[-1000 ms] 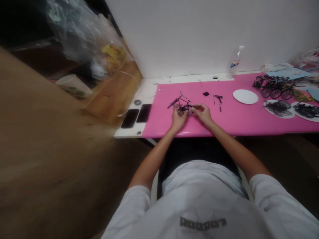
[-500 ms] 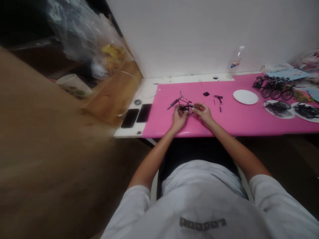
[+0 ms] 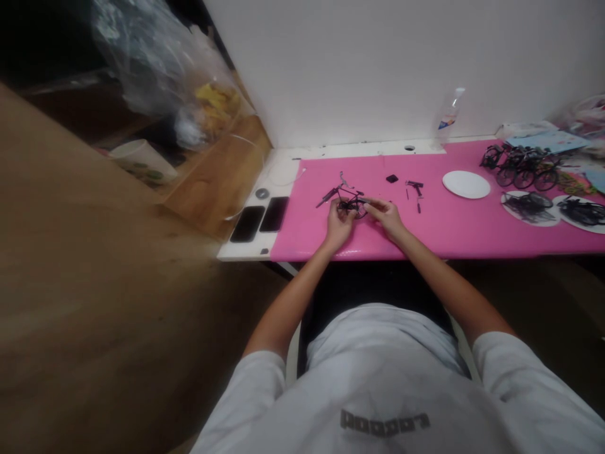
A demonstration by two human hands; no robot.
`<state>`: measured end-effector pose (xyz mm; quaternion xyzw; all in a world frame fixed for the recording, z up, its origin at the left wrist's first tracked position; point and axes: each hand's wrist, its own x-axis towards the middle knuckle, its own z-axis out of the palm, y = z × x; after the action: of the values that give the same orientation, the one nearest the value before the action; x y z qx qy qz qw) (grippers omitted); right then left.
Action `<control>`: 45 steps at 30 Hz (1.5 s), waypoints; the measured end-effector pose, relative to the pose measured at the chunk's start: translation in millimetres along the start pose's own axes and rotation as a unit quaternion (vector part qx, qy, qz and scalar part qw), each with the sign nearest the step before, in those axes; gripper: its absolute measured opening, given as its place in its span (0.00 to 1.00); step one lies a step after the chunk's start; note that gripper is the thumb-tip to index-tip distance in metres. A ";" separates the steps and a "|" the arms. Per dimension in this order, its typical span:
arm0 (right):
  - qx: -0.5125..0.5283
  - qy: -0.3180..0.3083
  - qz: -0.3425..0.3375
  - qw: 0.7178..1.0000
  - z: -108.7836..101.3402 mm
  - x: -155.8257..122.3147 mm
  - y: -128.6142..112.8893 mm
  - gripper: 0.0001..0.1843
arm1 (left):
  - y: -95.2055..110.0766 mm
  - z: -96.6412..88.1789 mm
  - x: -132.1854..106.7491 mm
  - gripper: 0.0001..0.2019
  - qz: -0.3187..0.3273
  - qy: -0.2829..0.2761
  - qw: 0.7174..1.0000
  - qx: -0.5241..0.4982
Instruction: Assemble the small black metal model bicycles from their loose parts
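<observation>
At the middle of the desk (image 3: 354,150), on a pink sheet (image 3: 307,236) that covers most of the top, we have a small black model bicycle (image 3: 347,193) between our two hands. Its handlebar (image 3: 347,181) points away from us, and a dark arm-like part (image 3: 327,197) reaches out to the left; the detail is small and soft, so we can only say it seems to belong to the frame. Our left hand (image 3: 341,224) has its fingers curled around the lower part of the bicycle, and our right hand (image 3: 382,214) pinches the edge of the wheel (image 3: 360,209) at its right end.

Just beyond the right hand lie a small black square piece (image 3: 392,178) and a few narrow dark parts (image 3: 414,185). Farther right we see a bare white plate (image 3: 466,184), then two more plates heaped with black parts (image 3: 527,205), and behind those a cluster of black model bicycles (image 3: 520,167). A clear bottle (image 3: 448,120) stands near the wall (image 3: 368,63). On the left, two dark phones (image 3: 274,214) lie side by side, with a grey disc (image 3: 261,193) just behind them.
</observation>
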<state>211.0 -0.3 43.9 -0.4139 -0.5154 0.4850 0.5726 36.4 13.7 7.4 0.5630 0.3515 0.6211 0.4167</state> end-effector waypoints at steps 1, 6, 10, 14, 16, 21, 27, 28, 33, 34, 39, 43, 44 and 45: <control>-0.002 0.000 -0.001 1.000 0.1 0.0 -0.3 0.31 | -0.9 -0.2 0.3 0.29 0.000 -0.001 1.000 -0.005; -0.004 -0.005 -0.002 1.000 -0.4 0.7 0.6 0.31 | -4.4 -1.4 1.3 0.29 0.001 -0.012 0.999 -0.040; -0.004 -0.002 0.002 1.000 -1.0 2.3 3.4 0.32 | -2.3 -2.4 0.6 0.29 -0.012 -0.014 0.999 -0.030; -0.016 0.004 0.008 1.000 -1.0 2.9 4.4 0.35 | -0.4 -3.3 0.2 0.31 -0.015 -0.020 1.000 -0.019; -0.016 0.005 0.008 1.000 -1.0 2.7 4.4 0.35 | -1.1 -3.6 0.6 0.33 -0.016 -0.023 0.999 -0.018; -0.017 0.001 0.005 1.000 -2.3 3.0 6.2 0.32 | -6.7 -3.5 1.7 0.31 -0.022 -0.011 0.999 -0.022; -0.095 0.028 -0.042 0.994 -1.3 3.1 11.0 0.25 | -9.9 -2.8 1.9 0.27 -0.021 -0.003 1.000 -0.011; -0.116 0.034 -0.055 0.991 -0.5 2.8 12.4 0.23 | -9.6 -2.8 2.0 0.27 -0.024 -0.004 1.000 -0.007; -0.283 0.087 -0.127 0.947 -8.4 6.7 15.5 0.20 | -9.4 -2.8 3.5 0.26 -0.030 0.017 0.999 0.011; -0.330 0.098 -0.134 0.929 -15.0 9.6 13.0 0.22 | -10.0 -2.8 3.9 0.26 -0.032 0.026 0.999 0.012; -0.479 0.089 -0.079 0.870 -70.3 30.8 -15.3 0.22 | -12.3 -2.4 4.3 0.25 -0.033 0.034 0.999 0.023; -0.499 0.052 -0.082 0.861 -100.7 41.7 -23.5 0.28 | -8.8 -2.0 3.3 0.23 -0.036 0.034 0.998 0.046; -0.510 0.047 -0.083 0.855 -102.9 42.8 -20.2 0.29 | -8.0 -1.9 3.1 0.22 -0.039 0.035 0.997 0.047; -0.524 0.041 -0.083 0.847 -103.4 43.6 -15.1 0.30 | -7.5 -1.8 3.0 0.21 -0.042 0.038 0.997 0.048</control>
<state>315.4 42.3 53.8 -0.6278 -0.7013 0.0762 0.3290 35.5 19.5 1.6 0.5433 0.4194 0.6064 0.4016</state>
